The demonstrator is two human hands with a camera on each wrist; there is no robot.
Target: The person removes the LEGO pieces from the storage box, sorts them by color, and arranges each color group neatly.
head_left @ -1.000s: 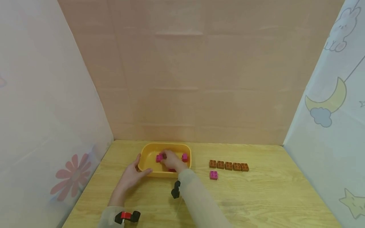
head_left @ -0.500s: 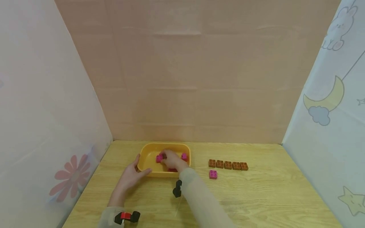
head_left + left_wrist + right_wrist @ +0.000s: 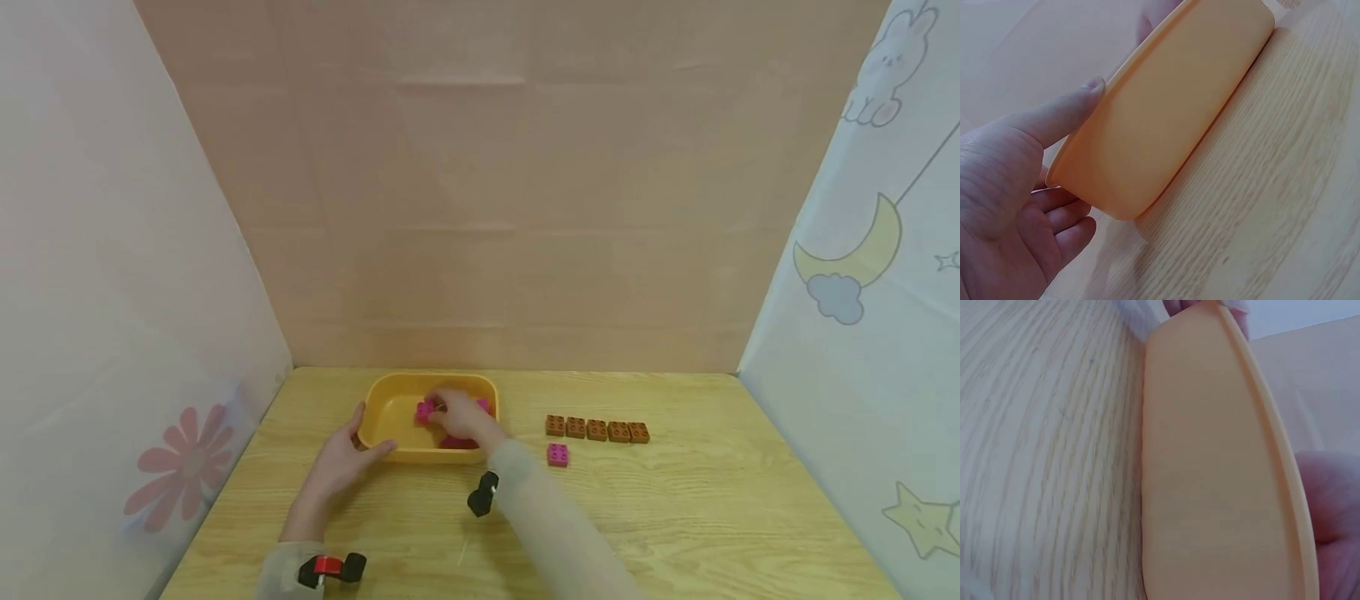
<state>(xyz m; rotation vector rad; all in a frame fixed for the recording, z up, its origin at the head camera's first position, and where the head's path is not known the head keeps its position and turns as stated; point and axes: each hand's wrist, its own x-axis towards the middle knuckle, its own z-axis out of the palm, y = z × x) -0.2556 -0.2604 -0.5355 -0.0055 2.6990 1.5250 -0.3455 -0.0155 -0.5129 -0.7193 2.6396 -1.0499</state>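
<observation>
A yellow plastic tray sits on the wooden table, left of centre. My left hand grips its left end; the left wrist view shows the thumb at the front rim and the fingers bent around the corner. Inside the tray, my right hand pinches a pink toy building brick between thumb and fingers. More pink bricks lie under and beside that hand, partly hidden by it. In the right wrist view the tray wall covers most of the right hand.
Right of the tray, several orange-brown bricks stand in a row on the table. One pink brick lies in front of the row's left end. Fabric walls enclose the back and both sides.
My right hand has shifted slightly right and up in the head view, with the pink brick in its fingers. The left hand keeps its hold on the tray. The head view has drifted slightly.
</observation>
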